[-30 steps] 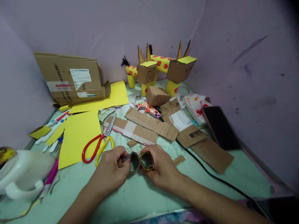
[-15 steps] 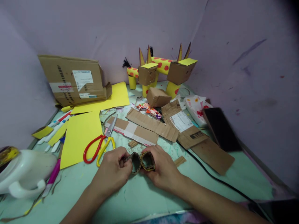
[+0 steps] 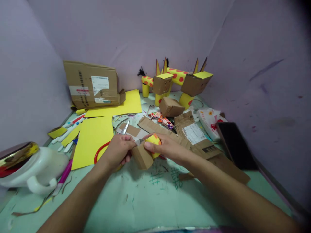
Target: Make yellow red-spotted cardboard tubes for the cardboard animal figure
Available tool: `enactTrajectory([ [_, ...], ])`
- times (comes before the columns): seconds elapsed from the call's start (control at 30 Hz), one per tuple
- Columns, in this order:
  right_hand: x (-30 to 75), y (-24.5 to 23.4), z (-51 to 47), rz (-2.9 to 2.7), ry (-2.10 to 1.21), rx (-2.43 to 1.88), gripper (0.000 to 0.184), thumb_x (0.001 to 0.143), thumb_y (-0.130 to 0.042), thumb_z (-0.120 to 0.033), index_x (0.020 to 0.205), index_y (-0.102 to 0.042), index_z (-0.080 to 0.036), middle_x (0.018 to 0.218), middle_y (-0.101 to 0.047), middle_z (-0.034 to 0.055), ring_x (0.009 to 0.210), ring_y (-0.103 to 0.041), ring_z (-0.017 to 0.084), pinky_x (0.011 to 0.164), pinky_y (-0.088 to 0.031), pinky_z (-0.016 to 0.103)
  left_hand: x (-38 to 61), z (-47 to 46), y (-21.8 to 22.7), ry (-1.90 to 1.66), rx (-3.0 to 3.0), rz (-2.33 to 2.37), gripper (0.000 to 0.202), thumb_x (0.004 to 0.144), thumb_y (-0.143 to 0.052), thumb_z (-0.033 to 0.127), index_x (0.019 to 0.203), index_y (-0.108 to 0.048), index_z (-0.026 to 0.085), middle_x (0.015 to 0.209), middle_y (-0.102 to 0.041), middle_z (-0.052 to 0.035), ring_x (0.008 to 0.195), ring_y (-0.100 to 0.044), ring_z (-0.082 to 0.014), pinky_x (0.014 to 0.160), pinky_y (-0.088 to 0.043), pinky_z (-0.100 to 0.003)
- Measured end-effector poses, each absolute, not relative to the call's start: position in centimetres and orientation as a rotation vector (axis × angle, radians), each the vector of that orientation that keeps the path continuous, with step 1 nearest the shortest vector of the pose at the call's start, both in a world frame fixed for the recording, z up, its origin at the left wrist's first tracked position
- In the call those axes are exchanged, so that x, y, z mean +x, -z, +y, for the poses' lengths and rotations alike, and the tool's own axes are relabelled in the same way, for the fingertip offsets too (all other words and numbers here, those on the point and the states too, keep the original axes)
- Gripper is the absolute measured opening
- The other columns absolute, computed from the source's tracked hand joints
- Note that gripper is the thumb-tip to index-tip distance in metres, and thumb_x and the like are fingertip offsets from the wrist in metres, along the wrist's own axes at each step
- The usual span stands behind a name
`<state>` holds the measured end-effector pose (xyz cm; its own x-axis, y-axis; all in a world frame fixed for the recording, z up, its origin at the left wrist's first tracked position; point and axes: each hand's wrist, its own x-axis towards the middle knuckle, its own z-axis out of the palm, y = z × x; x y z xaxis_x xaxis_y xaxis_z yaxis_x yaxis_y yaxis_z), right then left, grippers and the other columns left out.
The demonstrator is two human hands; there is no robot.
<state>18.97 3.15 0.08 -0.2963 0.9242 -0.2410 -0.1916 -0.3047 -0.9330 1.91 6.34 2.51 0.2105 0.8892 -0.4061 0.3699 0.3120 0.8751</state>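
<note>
My left hand (image 3: 119, 152) is closed on a short brown cardboard tube (image 3: 143, 158), gripping its left side. My right hand (image 3: 167, 147) is wrapped round a yellow paper-covered tube with orange spots (image 3: 153, 139). Its thumb lies across the yellow tube, close to the brown one. The two tubes are side by side and look to be touching, above the table. Behind my left hand lie scissors (image 3: 125, 127) with a red handle loop showing; the rest of them is hidden by the hand.
Two yellow spotted cardboard animals (image 3: 163, 84) stand at the back wall beside a cardboard box (image 3: 85, 84). Yellow paper sheets (image 3: 96, 137), cardboard strips (image 3: 209, 142) and a phone (image 3: 235, 145) lie around. A white mug (image 3: 51, 161) is tipped on its side at left.
The tubes have turned from showing their open ends to showing their sides. Both hands have shifted farther from me over the table, and the view has swung slightly left.
</note>
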Motion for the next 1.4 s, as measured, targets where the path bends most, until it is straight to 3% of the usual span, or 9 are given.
enactTrajectory([
  [0.13, 18.1, 0.9, 4.6, -0.815, -1.858, -0.979, 0.040, 0.079, -0.052, -0.058, 0.087, -0.059, -0.020, 0.075, -0.063, 0.0009, 0.067, -0.059, 0.016, 0.061, -0.045, 0.027, 2.0, 8.1, -2.4, -0.617, 1.272, 1.407, 0.016, 0.053, -0.050, 0.025, 0.040, -0.042, 0.019, 0.023, -0.033, 0.0067, 0.019, -0.025, -0.0048, 0.024, -0.014, -0.016],
  [0.23, 17.9, 2.0, 4.5, -0.701, -1.918, -0.912, 0.045, 0.086, -0.037, -0.058, 0.090, -0.058, -0.018, 0.080, -0.065, 0.0040, 0.072, -0.063, 0.017, 0.066, -0.047, 0.029, 1.8, 8.1, -1.8, -0.619, 1.247, 1.397, 0.014, 0.054, -0.051, 0.026, 0.043, -0.046, 0.018, 0.025, -0.037, 0.0061, 0.020, -0.026, -0.0045, 0.025, -0.015, -0.016],
  [0.4, 18.5, 2.7, 4.1, -0.614, -1.987, -0.804, 0.038, 0.078, -0.054, -0.053, 0.093, -0.059, -0.018, 0.088, -0.067, 0.0049, 0.077, -0.064, 0.017, 0.070, -0.047, 0.029, 1.5, 7.8, -0.9, -0.632, 1.192, 1.400, 0.014, 0.052, -0.049, 0.028, 0.043, -0.044, 0.018, 0.028, -0.036, 0.0074, 0.021, -0.028, -0.0038, 0.026, -0.016, -0.015],
  [0.6, 18.8, 2.9, 4.0, -0.582, -1.978, -0.743, 0.035, 0.067, -0.073, -0.031, 0.097, -0.059, -0.017, 0.089, -0.067, 0.0041, 0.074, -0.063, 0.014, 0.070, -0.046, 0.025, 0.8, 8.6, -0.5, -0.655, 1.154, 1.423, 0.016, 0.052, -0.050, 0.029, 0.041, -0.042, 0.019, 0.025, -0.033, 0.0079, 0.020, -0.026, -0.0041, 0.026, -0.015, -0.016],
  [0.73, 18.6, 3.1, 4.3, -0.521, -1.962, -0.699, 0.036, 0.075, -0.066, -0.042, 0.098, -0.058, -0.017, 0.087, -0.067, 0.0058, 0.075, -0.064, 0.017, 0.072, -0.048, 0.031, 0.0, 9.1, -0.5, -0.685, 1.140, 1.460, 0.017, 0.052, -0.051, 0.031, 0.044, -0.044, 0.019, 0.026, -0.034, 0.0079, 0.021, -0.026, -0.0046, 0.025, -0.013, -0.016],
  [0.87, 18.7, 3.1, 4.8, -0.396, -1.984, -0.649, 0.046, 0.086, -0.044, -0.055, 0.094, -0.059, -0.012, 0.080, -0.066, 0.0067, 0.066, -0.063, 0.016, 0.070, -0.050, 0.033, -0.8, 9.5, -0.3, -0.705, 1.136, 1.481, 0.018, 0.056, -0.053, 0.033, 0.050, -0.048, 0.018, 0.027, -0.034, 0.0089, 0.023, -0.025, -0.0036, 0.027, -0.015, -0.014],
  [1.0, 19.0, 2.8, 5.1, -0.297, -1.988, -0.639, 0.050, 0.091, -0.032, -0.055, 0.096, -0.058, -0.013, 0.075, -0.064, 0.0045, 0.063, -0.062, 0.014, 0.069, -0.051, 0.033, -0.9, 9.7, 0.0, -0.708, 1.144, 1.495, 0.020, 0.057, -0.053, 0.035, 0.049, -0.045, 0.018, 0.028, -0.034, 0.0088, 0.024, -0.026, -0.0042, 0.027, -0.016, -0.015],
  [1.23, 18.7, 3.1, 4.6, -0.372, -1.836, -0.638, 0.034, 0.078, -0.062, -0.045, 0.096, -0.056, -0.017, 0.081, -0.063, 0.0035, 0.079, -0.062, 0.017, 0.081, -0.047, 0.036, -0.4, 9.4, -0.1, -0.708, 1.215, 1.514, 0.018, 0.059, -0.053, 0.034, 0.052, -0.047, 0.018, 0.028, -0.034, 0.0086, 0.026, -0.027, -0.0051, 0.029, -0.017, -0.015],
  [1.4, 18.3, 2.8, 4.1, -0.490, -1.701, -0.640, 0.050, 0.057, -0.079, -0.016, 0.099, -0.052, -0.023, 0.082, -0.062, -0.0021, 0.079, -0.061, 0.015, 0.087, -0.043, 0.035, -0.2, 9.2, 0.0, -0.733, 1.274, 1.492, 0.024, 0.059, -0.054, 0.037, 0.047, -0.042, 0.020, 0.031, -0.035, 0.0082, 0.026, -0.029, -0.0058, 0.029, -0.017, -0.017],
])
